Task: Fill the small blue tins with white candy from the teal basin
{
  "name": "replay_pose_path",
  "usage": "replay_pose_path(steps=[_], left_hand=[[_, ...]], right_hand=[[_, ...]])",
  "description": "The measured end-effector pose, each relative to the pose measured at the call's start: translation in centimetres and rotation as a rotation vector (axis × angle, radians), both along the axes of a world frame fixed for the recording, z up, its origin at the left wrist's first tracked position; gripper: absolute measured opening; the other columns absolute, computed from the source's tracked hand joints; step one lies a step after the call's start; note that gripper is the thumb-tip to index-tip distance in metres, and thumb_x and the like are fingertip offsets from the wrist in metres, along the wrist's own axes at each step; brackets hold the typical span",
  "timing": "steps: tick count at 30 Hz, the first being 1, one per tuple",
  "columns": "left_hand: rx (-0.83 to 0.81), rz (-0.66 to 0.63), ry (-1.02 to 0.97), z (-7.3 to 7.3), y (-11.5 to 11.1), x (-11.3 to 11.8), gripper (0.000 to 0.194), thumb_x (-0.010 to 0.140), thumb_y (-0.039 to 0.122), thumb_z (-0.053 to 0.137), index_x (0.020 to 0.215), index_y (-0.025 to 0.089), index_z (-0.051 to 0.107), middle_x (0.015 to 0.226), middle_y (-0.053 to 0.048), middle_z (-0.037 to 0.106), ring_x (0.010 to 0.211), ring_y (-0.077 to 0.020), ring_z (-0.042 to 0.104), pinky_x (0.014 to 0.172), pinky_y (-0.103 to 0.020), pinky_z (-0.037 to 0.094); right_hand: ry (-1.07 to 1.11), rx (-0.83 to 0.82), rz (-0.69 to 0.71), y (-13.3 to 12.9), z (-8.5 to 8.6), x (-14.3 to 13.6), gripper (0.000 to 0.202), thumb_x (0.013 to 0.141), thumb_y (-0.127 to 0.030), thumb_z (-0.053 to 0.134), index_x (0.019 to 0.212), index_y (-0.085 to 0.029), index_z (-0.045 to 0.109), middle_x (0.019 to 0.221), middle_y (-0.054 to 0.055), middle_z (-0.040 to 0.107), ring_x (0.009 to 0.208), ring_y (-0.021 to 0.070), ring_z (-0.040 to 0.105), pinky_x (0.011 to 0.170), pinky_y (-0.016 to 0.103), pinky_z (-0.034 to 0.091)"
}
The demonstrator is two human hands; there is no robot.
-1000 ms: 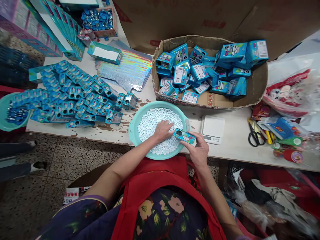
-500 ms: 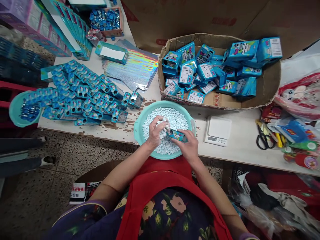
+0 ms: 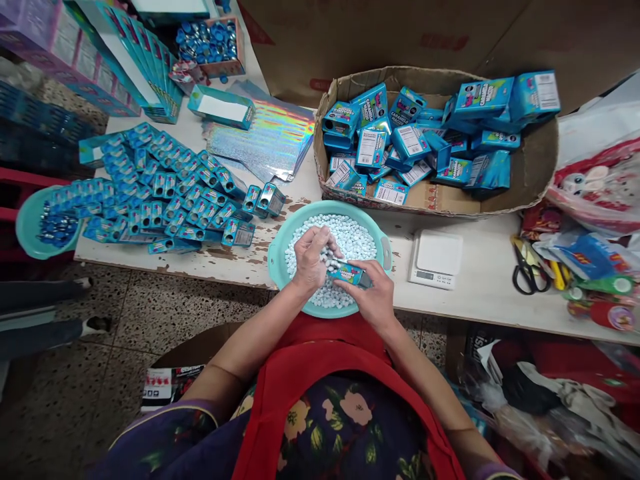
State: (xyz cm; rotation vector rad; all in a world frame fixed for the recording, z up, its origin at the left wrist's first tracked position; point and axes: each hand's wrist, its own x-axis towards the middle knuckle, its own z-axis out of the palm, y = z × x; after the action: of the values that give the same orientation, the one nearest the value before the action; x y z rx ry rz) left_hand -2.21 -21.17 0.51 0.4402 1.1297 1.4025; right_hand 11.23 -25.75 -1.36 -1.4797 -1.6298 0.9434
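Observation:
A turquoise plastic basin (image 3: 279, 261) full of small white candies (image 3: 350, 233) stands at the table's front edge. Above it, my right hand (image 3: 374, 292) grips a small blue candy box (image 3: 346, 274) between thumb and fingers, the box lying on its side. My left hand (image 3: 312, 261) is cupped around some of the white candies at the box's left end, its fingers curled and palm turned toward the box. How many candies lie in the palm cannot be seen.
Blue boxes (image 3: 170, 193) crowd the table's left. Behind the basin, a cardboard tray (image 3: 435, 208) holds more. A white scale (image 3: 437, 260), scissors (image 3: 528, 270) and wrapped goods lie rightward. Holographic sheets (image 3: 265, 143) and a box of blue caps (image 3: 213, 43) are at the back.
My left hand has turned and tipped over the box's end, its fingers now reaching toward the box. The box has shifted slightly left and down in my right hand.

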Motion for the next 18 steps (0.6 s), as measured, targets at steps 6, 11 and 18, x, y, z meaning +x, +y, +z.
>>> replay_pose_path(steps=[6, 11, 18], left_hand=[[0.026, -0.030, 0.064, 0.34, -0.29, 0.20, 0.038, 0.079, 0.048, 0.067, 0.062, 0.018, 0.050, 0.058, 0.003, 0.050, 0.050, -0.0092, 0.055, 0.051, -0.024, 0.047], [0.050, 0.021, 0.127, 0.18, -0.40, 0.44, 0.044, 0.078, 0.048, 0.069, 0.054, 0.017, 0.047, 0.057, 0.001, 0.052, 0.052, -0.0096, 0.055, 0.056, -0.025, 0.048], [0.027, -0.005, 0.134, 0.20, -0.48, 0.99, 0.048, 0.077, 0.052, 0.069, 0.054, 0.017, 0.046, 0.052, 0.004, 0.043, 0.039, -0.0036, 0.034, 0.037, -0.022, 0.024]], right_hand=[[0.018, -0.012, -0.024, 0.11, 0.20, 0.11, 0.032, 0.073, -0.040, 0.078, 0.101, -0.025, 0.069, 0.092, 0.004, 0.068, 0.089, 0.0220, 0.065, 0.081, 0.037, 0.052], [0.025, 0.002, -0.021, 0.11, 0.18, 0.18, 0.033, 0.073, -0.039, 0.078, 0.102, -0.026, 0.068, 0.094, 0.003, 0.068, 0.091, 0.0220, 0.064, 0.082, 0.037, 0.052], [0.031, 0.012, -0.017, 0.03, -0.14, 0.12, 0.032, 0.073, -0.038, 0.078, 0.102, -0.026, 0.068, 0.094, 0.004, 0.068, 0.091, 0.0219, 0.065, 0.082, 0.037, 0.052]])
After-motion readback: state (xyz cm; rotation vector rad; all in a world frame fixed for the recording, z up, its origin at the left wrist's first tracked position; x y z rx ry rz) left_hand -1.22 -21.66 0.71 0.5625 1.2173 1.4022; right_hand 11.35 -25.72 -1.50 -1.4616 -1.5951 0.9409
